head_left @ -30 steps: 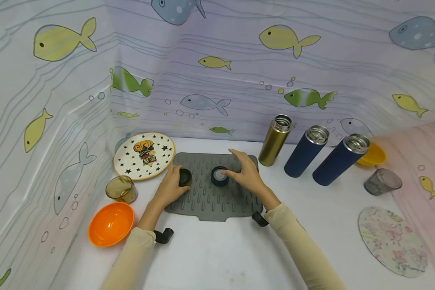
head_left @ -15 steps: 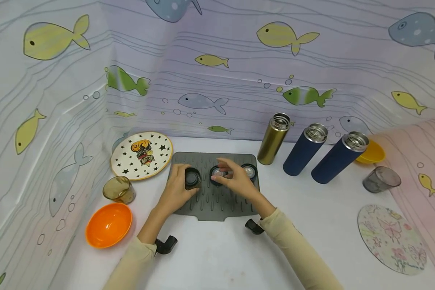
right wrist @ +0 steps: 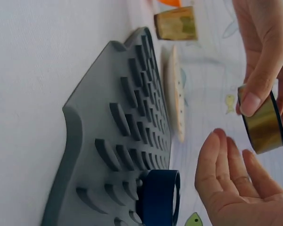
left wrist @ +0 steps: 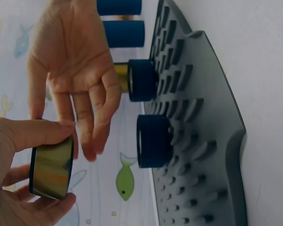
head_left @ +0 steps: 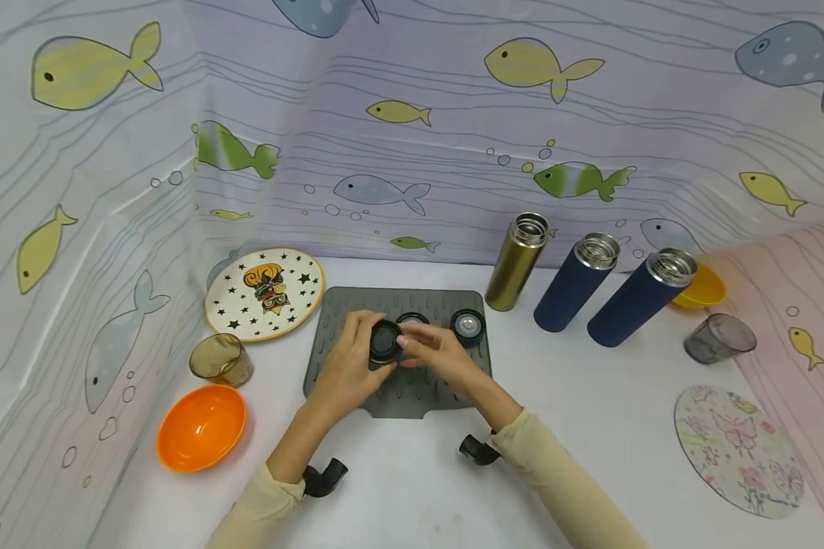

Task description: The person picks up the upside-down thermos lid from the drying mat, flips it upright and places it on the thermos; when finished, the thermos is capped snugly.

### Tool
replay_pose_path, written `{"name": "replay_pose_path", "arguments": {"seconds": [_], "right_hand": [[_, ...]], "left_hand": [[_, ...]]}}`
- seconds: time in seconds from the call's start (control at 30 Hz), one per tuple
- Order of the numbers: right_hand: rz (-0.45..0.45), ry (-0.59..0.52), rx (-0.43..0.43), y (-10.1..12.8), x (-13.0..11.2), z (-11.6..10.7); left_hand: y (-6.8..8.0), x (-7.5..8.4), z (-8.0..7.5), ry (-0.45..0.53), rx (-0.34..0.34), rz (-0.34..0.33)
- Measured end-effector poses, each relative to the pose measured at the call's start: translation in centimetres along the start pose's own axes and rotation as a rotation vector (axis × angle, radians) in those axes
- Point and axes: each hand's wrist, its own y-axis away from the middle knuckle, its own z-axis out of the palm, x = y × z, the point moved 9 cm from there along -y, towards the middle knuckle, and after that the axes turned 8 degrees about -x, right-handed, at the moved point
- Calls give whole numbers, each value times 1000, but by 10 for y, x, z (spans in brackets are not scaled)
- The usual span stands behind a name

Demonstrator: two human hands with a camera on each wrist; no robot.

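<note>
My left hand (head_left: pixel 346 370) grips a gold bottle lid (left wrist: pixel 52 167) by its side, above the grey drying mat (head_left: pixel 326 358). The lid's black inner face is turned up in the head view. My right hand (head_left: pixel 446 357) is beside it, fingertips right at the lid's rim in the head view; its fingers are loosely extended in the wrist views. Two dark blue lids rest on the mat: one lid (head_left: pixel 468 326) at the right, and a middle lid (left wrist: pixel 153 141) partly hidden by my right hand in the head view.
Behind the mat's right side stand an uncapped gold bottle (head_left: pixel 517 263) and two blue bottles (head_left: pixel 577 284). At left are a patterned plate (head_left: pixel 264 293), an amber glass (head_left: pixel 221 360) and an orange bowl (head_left: pixel 201 428). A grey glass (head_left: pixel 719 338), yellow bowl (head_left: pixel 702 288) and floral round board (head_left: pixel 738 450) are at right.
My left hand has moved right with the gold lid, from the mat's left side. My right hand has left the middle blue lid and come left to the gold lid, uncovering the right blue lid.
</note>
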Motion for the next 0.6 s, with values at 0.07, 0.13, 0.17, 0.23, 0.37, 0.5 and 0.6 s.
{"name": "replay_pose_path", "arguments": {"seconds": [0.07, 0.13, 0.17, 0.23, 0.37, 0.5, 0.6], "right_hand": [[0, -57, 1, 1, 1, 0], [-3, -111, 0, 3, 2, 1], [-10, -135, -6, 4, 1, 1], [-22, -182, -11, 6, 1, 1], [-27, -231, 7, 13, 0, -2], [-16, -127, 120, 24, -2, -12], [-93, 53, 196, 35, -15, -17]], "left_hand": [[0, 5, 1, -17, 9, 22], [1, 8, 2, -35, 19, 40], [1, 10, 2, -43, 25, 48], [2, 12, 3, -41, 33, 69], [3, 14, 7, 34, 2, 73], [4, 6, 9, 229, -55, -1], [4, -3, 9, 380, -81, -68]]}}
